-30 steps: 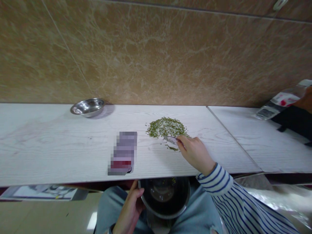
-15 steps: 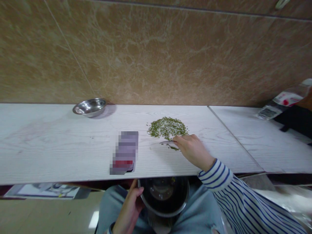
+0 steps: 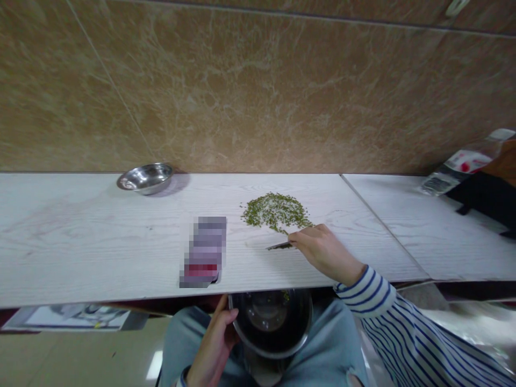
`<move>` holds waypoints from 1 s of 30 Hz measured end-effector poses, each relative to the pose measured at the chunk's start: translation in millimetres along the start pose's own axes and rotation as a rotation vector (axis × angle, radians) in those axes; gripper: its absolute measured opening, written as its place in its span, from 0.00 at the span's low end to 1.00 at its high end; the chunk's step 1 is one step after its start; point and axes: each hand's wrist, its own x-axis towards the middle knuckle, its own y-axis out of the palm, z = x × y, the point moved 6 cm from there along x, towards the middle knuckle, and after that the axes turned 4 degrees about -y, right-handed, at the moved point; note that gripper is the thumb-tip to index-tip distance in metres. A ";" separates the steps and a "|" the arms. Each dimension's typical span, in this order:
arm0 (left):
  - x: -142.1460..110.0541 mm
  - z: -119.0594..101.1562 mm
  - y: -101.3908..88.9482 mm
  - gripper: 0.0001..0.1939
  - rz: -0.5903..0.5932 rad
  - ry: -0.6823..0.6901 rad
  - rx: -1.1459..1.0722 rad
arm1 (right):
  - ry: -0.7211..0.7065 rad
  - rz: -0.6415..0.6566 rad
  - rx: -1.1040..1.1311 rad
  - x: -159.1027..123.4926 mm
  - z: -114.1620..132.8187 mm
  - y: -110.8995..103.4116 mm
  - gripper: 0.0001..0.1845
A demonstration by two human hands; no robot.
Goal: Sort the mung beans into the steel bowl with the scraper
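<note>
Small green beans (image 3: 276, 209), most likely mung beans, lie spread in a loose patch on the white counter. My right hand (image 3: 322, 250), closed, pinches a thin, flat, grey-edged piece (image 3: 278, 245) low over the counter, just in front of the patch. Its exact kind does not show. Below the counter's front edge, a deep metal bowl (image 3: 270, 344) rests between my knees, with a few green beans stuck inside. My left hand (image 3: 220, 328) grips this bowl by its left side, thumb at the rim.
A shallow steel bowl (image 3: 147, 180) stands by the wall at back left. Nearer the front edge lies a phone (image 3: 205, 250), blurred out. On the far right, a clear plastic bottle (image 3: 463, 164) lies beside a black object (image 3: 486, 196). A seam crosses the counter on the right.
My right hand has drawn the thin piece slightly toward the front edge, onto the small strip of beans that lay apart. My left hand keeps its hold on the bowl. The view has shifted slightly.
</note>
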 end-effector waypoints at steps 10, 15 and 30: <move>-2.3 8.9 4.1 0.27 0.015 -0.008 -0.016 | 0.170 -0.085 -0.113 -32.6 -19.9 -10.2 0.12; -7.7 8.4 -4.7 0.23 -0.025 0.006 -0.035 | 0.215 -0.106 -0.187 -42.1 -15.2 -6.1 0.12; -21.3 14.5 -5.3 0.29 -0.034 0.044 0.013 | 0.133 -0.098 -0.112 -29.7 46.0 1.0 0.11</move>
